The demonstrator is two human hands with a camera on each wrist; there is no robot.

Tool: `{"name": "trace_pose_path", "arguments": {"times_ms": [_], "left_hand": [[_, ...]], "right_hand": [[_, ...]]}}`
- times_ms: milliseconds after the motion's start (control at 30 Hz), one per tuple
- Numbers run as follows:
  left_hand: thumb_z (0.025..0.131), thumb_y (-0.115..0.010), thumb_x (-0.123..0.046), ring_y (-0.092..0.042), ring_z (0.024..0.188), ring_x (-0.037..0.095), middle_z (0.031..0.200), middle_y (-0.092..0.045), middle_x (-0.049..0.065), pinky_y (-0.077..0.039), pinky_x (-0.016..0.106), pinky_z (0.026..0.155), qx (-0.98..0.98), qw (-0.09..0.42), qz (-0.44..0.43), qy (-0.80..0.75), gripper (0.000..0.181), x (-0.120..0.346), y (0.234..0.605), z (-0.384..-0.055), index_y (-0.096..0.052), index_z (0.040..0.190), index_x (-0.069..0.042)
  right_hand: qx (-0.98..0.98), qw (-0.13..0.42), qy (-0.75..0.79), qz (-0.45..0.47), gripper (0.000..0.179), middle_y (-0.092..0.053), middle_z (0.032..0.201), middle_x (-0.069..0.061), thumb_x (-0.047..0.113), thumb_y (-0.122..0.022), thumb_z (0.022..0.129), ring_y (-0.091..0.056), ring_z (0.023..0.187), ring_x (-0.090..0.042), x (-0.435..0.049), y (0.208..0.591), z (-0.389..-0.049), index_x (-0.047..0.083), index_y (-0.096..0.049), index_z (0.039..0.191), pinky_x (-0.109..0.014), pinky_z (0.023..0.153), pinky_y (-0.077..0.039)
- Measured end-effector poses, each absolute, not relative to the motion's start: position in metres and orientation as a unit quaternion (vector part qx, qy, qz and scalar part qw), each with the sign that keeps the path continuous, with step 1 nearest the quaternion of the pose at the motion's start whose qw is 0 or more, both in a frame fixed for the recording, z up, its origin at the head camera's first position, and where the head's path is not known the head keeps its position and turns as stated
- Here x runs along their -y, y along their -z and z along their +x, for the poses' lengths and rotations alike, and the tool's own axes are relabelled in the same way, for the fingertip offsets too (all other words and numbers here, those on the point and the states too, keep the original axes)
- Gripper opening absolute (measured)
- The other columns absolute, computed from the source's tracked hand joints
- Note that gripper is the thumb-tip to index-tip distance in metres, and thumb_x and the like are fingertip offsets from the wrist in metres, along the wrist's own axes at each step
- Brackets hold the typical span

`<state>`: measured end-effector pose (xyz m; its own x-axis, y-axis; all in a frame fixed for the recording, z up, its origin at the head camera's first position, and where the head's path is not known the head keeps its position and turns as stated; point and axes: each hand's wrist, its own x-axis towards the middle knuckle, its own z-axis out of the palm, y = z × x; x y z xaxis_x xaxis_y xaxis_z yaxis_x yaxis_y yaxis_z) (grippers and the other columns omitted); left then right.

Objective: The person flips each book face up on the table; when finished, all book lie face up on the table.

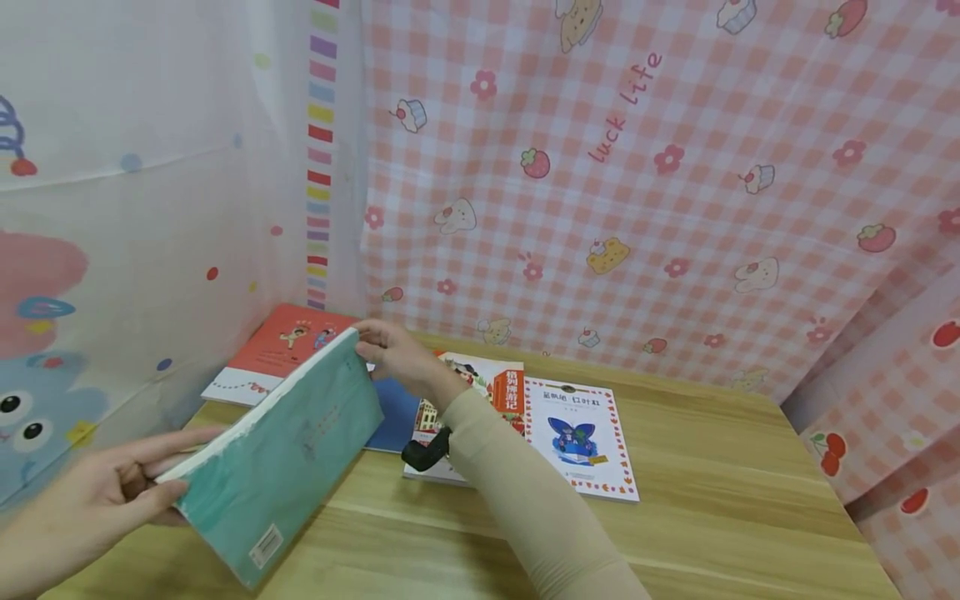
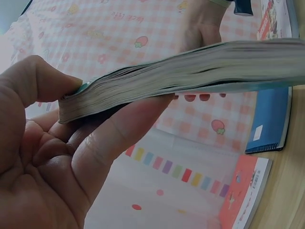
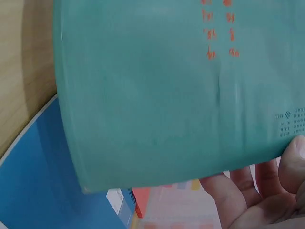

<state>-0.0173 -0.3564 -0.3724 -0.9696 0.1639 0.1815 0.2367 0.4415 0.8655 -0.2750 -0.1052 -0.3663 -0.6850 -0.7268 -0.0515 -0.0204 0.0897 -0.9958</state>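
A teal paperback book [image 1: 292, 467] is held up tilted above the left part of the table, its back cover with a barcode label facing the head camera. My left hand [image 1: 97, 500] pinches its near end between thumb and fingers. In the left wrist view the page edges [image 2: 214, 64] run away from that grip. At the far upper corner my right hand [image 1: 401, 358] grips the same book. The right wrist view shows the teal cover [image 3: 143, 109] with orange characters, and the right hand's thumb and fingers [image 3: 224, 195] at its edge.
On the wooden table [image 1: 720, 492] lie a red-and-white book [image 1: 262, 354] at the back left and a blue spiral-bound book [image 1: 395, 414], partly hidden. Further right are an illustrated book with a red title strip [image 1: 510, 383] and a white book with a blue butterfly [image 1: 573, 437]. Patterned curtains [image 1: 637, 208] hang behind.
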Motion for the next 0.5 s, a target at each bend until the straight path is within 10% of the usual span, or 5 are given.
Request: {"name": "trace_pose_path", "arguments": {"times_ms": [500], "left_hand": [[0.105,-0.051,0.001,-0.072,0.098,0.023,0.132,-0.065,-0.013,-0.061,0.044,0.072,0.821,0.011,-0.112,0.559,0.046,0.3629,0.3801,-0.0199,-0.047,0.150,-0.005]], "right_hand": [[-0.666,0.268,0.653,-0.240,0.026,-0.067,0.110,-0.005,0.004,-0.052,0.104,-0.064,0.096,-0.016,0.1056,0.3676,-0.2756,0.001,-0.065,0.126,-0.052,0.093,-0.054]]}}
